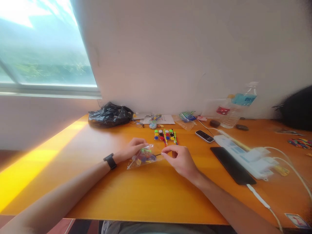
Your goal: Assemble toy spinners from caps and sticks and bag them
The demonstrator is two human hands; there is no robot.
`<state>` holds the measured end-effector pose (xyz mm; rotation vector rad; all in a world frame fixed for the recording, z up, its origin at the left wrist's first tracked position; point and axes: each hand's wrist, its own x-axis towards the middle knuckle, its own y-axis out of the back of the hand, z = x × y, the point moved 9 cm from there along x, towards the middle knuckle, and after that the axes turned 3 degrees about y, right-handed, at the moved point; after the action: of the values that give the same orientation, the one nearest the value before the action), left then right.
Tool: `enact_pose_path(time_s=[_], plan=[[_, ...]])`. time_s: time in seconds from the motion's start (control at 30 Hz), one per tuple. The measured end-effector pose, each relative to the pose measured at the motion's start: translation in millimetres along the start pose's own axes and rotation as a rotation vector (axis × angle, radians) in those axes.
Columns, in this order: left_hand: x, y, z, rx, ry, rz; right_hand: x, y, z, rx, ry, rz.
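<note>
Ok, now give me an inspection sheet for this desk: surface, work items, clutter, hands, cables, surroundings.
Surface: orange-brown table, bright sunlight across its left side.
Work items: clear bag of colourful pieces; more small coloured pieces grouped beyond it.
Clutter: black plastic bag at the back; two plastic bottles and a dark phone on the right.
Hands: left hand at the clear bag, its grip partly hidden; right hand pinching something thin and dark by the bag's right side.
Cables: white cable at the phone's near end; others at the white power strip.
Surroundings: pale wall behind, window at left.
</note>
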<state>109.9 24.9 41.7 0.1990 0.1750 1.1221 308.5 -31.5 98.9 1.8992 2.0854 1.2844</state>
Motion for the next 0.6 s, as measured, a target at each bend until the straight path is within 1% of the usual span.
enact_pose_path(time_s=[0.13, 0.2, 0.27, 0.33, 0.43, 0.5, 0.6], plan=[[1, 1.7, 3, 0.028, -0.035, 0.009, -4, 2, -18, -0.063, 0.176, 0.015], [1, 2.7, 4, 0.035, -0.053, 0.016, -6, 4, -29, -0.081, 0.282, -0.017], [2, 2.6, 4, 0.027, -0.051, 0.013, -7, 7, -36, -0.076, 0.337, -0.048], [2, 2.0, 2, 0.012, -0.038, 0.006, -3, 14, -34, -0.016, 0.289, -0.031], [3, 2.8, 2, 0.02, -0.045, 0.013, 4, 25, -18, 0.113, 0.1, 0.055], [3, 3.7, 3, 0.041, -0.061, 0.02, 5, 27, -8, 0.139, 0.004, 0.105], [3, 3.4, 2, 0.051, -0.061, 0.013, 3, 21, -2, 0.097, -0.034, 0.161]])
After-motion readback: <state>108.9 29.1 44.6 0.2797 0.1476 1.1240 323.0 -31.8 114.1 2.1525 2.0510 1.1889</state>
